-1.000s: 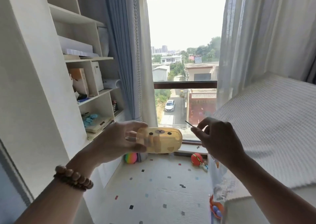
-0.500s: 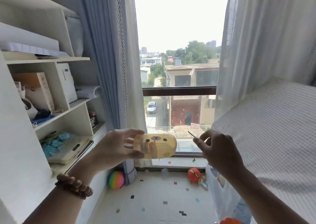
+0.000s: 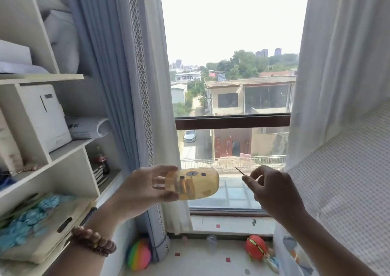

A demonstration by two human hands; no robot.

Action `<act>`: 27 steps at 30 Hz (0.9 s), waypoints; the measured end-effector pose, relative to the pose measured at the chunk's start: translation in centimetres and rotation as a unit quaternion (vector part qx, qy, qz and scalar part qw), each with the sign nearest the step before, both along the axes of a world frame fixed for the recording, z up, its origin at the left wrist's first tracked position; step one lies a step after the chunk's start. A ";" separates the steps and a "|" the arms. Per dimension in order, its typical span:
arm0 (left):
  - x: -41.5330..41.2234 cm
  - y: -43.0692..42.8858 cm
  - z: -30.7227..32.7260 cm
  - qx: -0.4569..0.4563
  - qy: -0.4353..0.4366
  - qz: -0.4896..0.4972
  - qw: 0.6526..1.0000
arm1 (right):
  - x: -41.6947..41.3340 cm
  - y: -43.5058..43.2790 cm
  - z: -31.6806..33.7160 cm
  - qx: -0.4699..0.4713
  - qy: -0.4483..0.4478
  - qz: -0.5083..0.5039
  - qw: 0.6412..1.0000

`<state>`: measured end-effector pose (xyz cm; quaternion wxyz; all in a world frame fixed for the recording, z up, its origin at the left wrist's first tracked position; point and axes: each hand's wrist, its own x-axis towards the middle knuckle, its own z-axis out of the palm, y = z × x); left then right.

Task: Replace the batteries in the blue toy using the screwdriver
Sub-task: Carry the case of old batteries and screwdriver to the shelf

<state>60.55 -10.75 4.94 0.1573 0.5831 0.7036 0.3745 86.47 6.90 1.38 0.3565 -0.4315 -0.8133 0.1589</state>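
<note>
My left hand [image 3: 141, 189] holds up a translucent yellow oval case [image 3: 196, 184] with a bear face printed on it, in front of the window. Small items show through the case wall near my fingers. My right hand [image 3: 272, 191] pinches a thin dark tool, the screwdriver [image 3: 240, 171], between thumb and forefinger; its tip points up-left and stays a short way right of the case. No blue toy is visible in the hands.
White shelving [image 3: 52, 155] with boxes and a tray of blue items fills the left. A blue curtain [image 3: 118, 86] hangs beside the window [image 3: 232, 121]. A quilted bed [image 3: 348, 170] lies to the right. A rainbow ball [image 3: 139, 256] and a red toy [image 3: 256, 247] lie on the floor.
The view has tilted up and turned left, showing more window and shelves. Both hands keep their hold; the case and the tool stay about the same distance apart.
</note>
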 end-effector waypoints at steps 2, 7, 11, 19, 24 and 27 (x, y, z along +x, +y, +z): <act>-2.0 2.7 0.2 0.006 0.004 0.014 1.000 | -2.8 3.4 0.2 -0.012 0.003 0.009 1.000; -8.4 8.1 0.0 0.008 -0.022 0.054 0.998 | -10.4 10.6 -0.3 -0.035 -0.003 0.040 0.999; -14.1 12.4 -0.7 0.009 -0.024 0.074 0.997 | -16.6 16.1 -0.5 -0.038 -0.001 0.050 0.998; -26.8 21.6 -1.7 0.023 -0.052 0.103 0.993 | -30.1 25.4 -0.3 -0.048 -0.029 0.052 0.997; -35.0 24.9 -1.1 0.040 -0.056 0.139 0.988 | -39.7 29.8 0.7 -0.042 -0.014 0.079 0.996; -39.1 24.6 -1.2 0.044 -0.068 0.191 0.978 | -46.1 31.0 1.4 -0.055 -0.014 0.119 0.991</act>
